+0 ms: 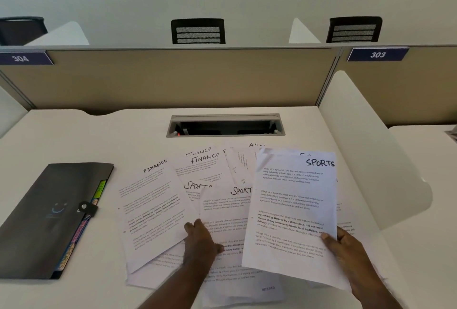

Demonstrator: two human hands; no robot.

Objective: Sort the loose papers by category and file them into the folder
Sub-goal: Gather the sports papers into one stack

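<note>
Loose papers [158, 209] lie fanned across the desk [61, 135], beside the closed folder [49, 214]. We find the right hand [351, 254] pinching a SPORTS sheet [291, 209] at its edge; the left hand [200, 239] presses flat, fingers relaxed. Light, limp, slippery: we advise lifting by edges.

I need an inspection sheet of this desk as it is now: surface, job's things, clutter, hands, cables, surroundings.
Surface: pale desk with an open cable slot.
Job's things: loose papers fanned out, headed FINANCE and SPORTS; dark folder closed by a snap strap, lying left of them.
Clutter: nothing seen.
Hands: left hand rests on the spread; right hand has a grip on a raised SPORTS sheet.
Cables: nothing seen.
Surroundings: beige partition, plates 304 and 303, black chairs behind.
</note>
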